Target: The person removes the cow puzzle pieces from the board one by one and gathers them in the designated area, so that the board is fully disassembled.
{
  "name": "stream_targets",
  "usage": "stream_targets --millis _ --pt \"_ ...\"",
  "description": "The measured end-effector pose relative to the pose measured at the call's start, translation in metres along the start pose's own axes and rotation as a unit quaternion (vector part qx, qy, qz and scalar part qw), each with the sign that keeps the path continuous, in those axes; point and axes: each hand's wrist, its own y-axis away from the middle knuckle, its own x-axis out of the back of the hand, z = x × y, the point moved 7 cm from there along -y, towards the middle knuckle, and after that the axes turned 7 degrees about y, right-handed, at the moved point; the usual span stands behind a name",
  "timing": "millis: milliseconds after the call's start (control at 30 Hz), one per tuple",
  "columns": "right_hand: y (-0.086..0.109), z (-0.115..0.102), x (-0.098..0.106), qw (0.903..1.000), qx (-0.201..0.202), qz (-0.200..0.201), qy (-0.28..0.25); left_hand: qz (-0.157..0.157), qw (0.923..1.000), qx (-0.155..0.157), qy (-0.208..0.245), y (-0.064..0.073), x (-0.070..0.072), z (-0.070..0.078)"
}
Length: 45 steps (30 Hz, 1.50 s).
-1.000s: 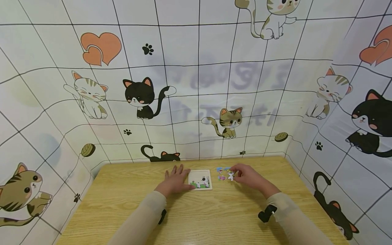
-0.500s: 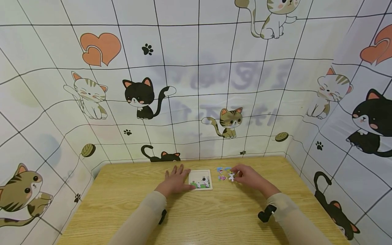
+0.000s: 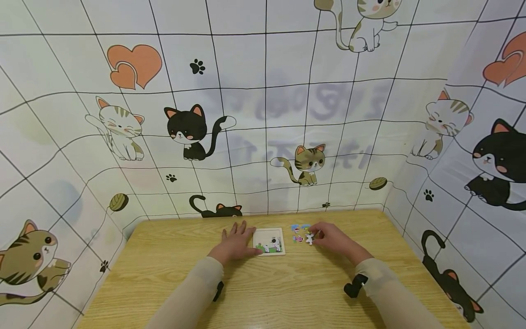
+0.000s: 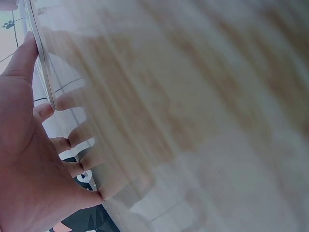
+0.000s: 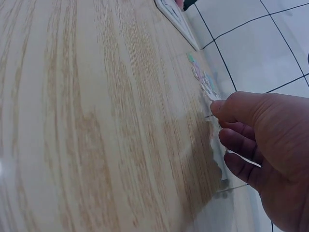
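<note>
In the head view, a small square puzzle board (image 3: 267, 234) with a pale frame lies on the table, a black-and-white animal and green ground showing in its lower part. My left hand (image 3: 236, 243) rests flat at its left side, fingers spread, thumb over the lower left corner; the left wrist view shows the thumb against the board's edge (image 4: 47, 72). Right of the board, my right hand (image 3: 332, 236) pinches a white puzzle piece (image 3: 309, 238) with thumb and bent fingers, low over the table. Its fingers partly hide that piece.
Other loose puzzle pieces, a pink one (image 3: 297, 239) and a blue one (image 3: 295, 227) among them, lie between the board and my right hand. The wooden table (image 3: 283, 292) ends at a cat-print cloth wall (image 3: 255, 192) close behind the board.
My right hand and the white puzzle piece have shifted only slightly beside the other pieces. The left hand and the board keep their places.
</note>
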Motion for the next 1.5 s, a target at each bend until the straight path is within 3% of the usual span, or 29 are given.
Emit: stream_targets --millis 333,667,1500 --pt "-0.001 0.000 -0.003 1.0000 -0.002 -0.006 0.003 0.017 0.9998 -0.010 0.001 -0.005 -0.006 -0.007" --pt "-0.002 -0.008 -0.002 0.9992 0.025 -0.006 0.029 0.002 0.9999 0.007 -0.015 0.002 0.002 0.005" --pt "-0.004 -0.003 -0.002 0.9988 0.024 -0.009 0.042 0.000 0.9999 0.008 -0.013 -0.003 -0.003 -0.003"
